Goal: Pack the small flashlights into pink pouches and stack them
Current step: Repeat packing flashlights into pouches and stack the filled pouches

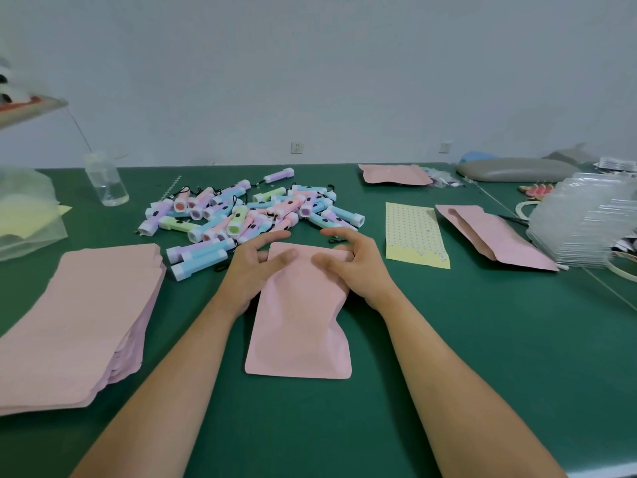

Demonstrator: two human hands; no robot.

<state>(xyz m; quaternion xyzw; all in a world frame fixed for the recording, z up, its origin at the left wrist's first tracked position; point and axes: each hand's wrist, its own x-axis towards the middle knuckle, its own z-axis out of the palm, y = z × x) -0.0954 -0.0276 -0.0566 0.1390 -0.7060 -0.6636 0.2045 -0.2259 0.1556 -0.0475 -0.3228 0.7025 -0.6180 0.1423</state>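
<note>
Pink flat matte pouch (300, 322): one item; lies at the centre of the green table (448, 339), rounded closed end toward the wearer, mouth end away; body creased and slightly bulged at mid-length; whether anything is inside cannot be told; mouth edge and both upper corners partly covered by the hands.

Left hand (255, 267): grips the pouch's upper left, thumb on the top face, fingers curled past the edge.

Right hand (351, 263): grips the upper right, thumb on the top face, fingers bent over the corner; fingertips hidden behind the pouch.

Pile of small pastel plastic flashlights (248, 208): blue, purple, pink and green bodies, white ends, black cords; just beyond the hands; count unclear, many buried; three lie side by side at its near left.

Stack of empty pink pouches (76, 319): left of the wearer; cut off by the frame edge.

Yellow-backed sheet of small dotted stickers (415, 232): right of the hands; print too small to read.

Two overlapping pink pouches (493, 236): further right; another single pink pouch (393, 174) at the far edge, small blurred packets beside it.

Stack of clear plastic trays (586, 219): far right, cut off.

Clear plastic bottle (105, 181) and translucent bag (24, 215) holding yellow sheets: far left; bag cut off.

Grey padded object (513, 169): far right; nature unclear.
</note>
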